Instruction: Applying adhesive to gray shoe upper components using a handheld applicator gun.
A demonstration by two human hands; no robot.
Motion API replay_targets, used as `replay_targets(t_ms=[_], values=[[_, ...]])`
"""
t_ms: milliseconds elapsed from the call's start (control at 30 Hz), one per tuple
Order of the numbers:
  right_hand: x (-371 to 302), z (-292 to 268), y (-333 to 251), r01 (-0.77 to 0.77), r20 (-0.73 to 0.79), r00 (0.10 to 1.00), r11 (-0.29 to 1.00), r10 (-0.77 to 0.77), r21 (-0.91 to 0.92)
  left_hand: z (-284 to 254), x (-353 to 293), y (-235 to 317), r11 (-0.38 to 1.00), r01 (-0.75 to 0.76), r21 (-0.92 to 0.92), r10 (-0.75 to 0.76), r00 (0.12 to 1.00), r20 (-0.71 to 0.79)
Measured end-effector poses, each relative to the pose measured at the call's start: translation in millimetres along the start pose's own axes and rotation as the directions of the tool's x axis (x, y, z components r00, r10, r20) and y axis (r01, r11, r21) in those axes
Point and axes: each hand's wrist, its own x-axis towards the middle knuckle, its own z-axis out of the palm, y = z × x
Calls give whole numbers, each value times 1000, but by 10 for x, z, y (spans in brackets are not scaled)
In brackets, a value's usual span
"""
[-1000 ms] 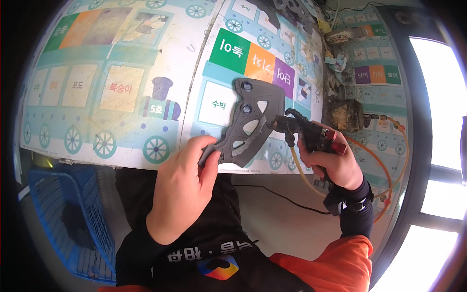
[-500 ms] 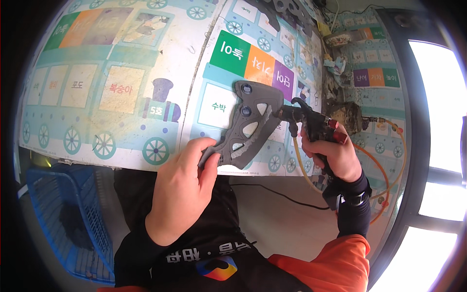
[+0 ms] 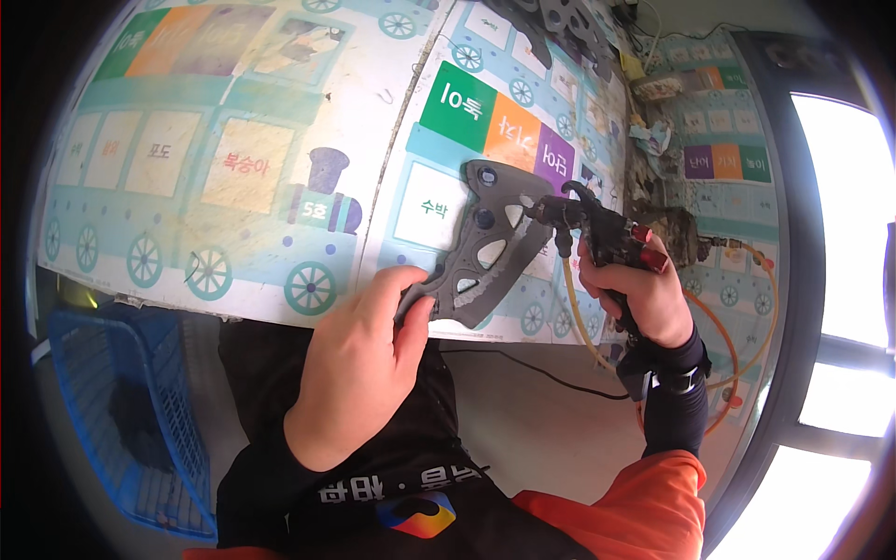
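My left hand (image 3: 359, 373) pinches the lower left end of a flat, dark grey curved piece (image 3: 513, 189) between thumb and fingers. Several cutouts and two dark round spots show on that piece, which is held over the front edge of the table. In my right hand (image 3: 653, 303) is a black spray gun (image 3: 609, 235) with red knobs, my fingers wrapped round its grip. Its nozzle points left and overlaps the piece's right edge in this view; whether they touch I cannot tell. A yellowish hose (image 3: 575, 303) hangs from the gun.
The table (image 3: 373, 121) has a printed train-pattern cover. More dark grey pieces (image 3: 565, 23) lie at its far edge. An orange hose (image 3: 733, 341) loops right of my wrist. Below left stands a blue plastic basket (image 3: 140, 411). Bright window panes (image 3: 845, 224) are at the right.
My left hand and the grey piece have shifted slightly right, bringing the piece closer to the nozzle. The pale streak along the piece looks fainter. The spray gun has hardly moved.
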Motion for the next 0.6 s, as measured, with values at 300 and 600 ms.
replay_targets(t_ms=[300,600], values=[[-7,121,-96,4,7,1000,999,-3,-47,1,-4,-6,999,-23,26,23,1000,-4],[-37,158,-113,0,44,999,999,1,-32,-4,-3,-23,997,-48,56,49,999,-11]])
